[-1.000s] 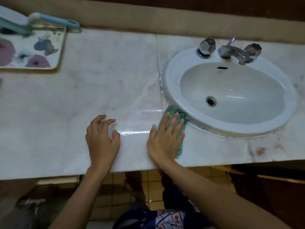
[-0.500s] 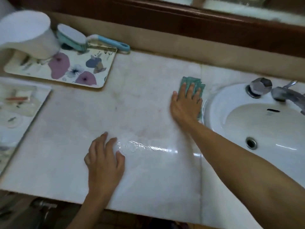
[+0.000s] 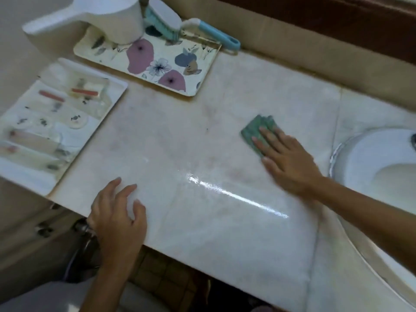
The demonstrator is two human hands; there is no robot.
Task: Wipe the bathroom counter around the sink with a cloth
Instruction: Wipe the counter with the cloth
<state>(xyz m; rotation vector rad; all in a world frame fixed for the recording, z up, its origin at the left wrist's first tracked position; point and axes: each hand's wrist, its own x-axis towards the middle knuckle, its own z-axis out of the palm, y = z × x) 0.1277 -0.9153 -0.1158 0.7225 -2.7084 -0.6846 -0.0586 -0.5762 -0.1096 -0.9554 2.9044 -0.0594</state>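
Landmark for all places: the sink point(image 3: 380, 167), a white basin set into the table at the right edge of view.

1. Table point(image 3: 202, 233). Pale marble slab. A bright streak of reflected light runs across its near part, left of the sink; faint brownish marks lie further left and toward the back. Judged: the marked middle area is not yet clean.

2. Cloth point(image 3: 256, 131). Green, folded into a small pad, lying flat on the table left of the sink and a little behind its rim, well apart from it. Folded, it seems, so that one palm can cover and press it.

3. Right hand point(image 3: 286, 158). Fingers spread flat and laid over the near part of the cloth, pressing it down rather than gripping it; nothing is pinched. The forearm crosses the front rim of the sink. The hand is blurred, which suggests a stroke in progress.

4. Left hand point(image 3: 117, 212). Far left of the sink, at the table's front edge. Open, fingers loosely curled, fingertips on the marble, holding nothing. Judged: a brace for the body while the other arm reaches.

5. Floral tray point(image 3: 191, 86). Back of the table, far left of the sink, carrying a white jug point(image 3: 112, 16) and a blue-handled brush point(image 3: 171, 21). Judged: parked clear of the wiping area.

6. White tray point(image 3: 112, 91). Furthest left of the sink; small toiletries, too blurred to name.
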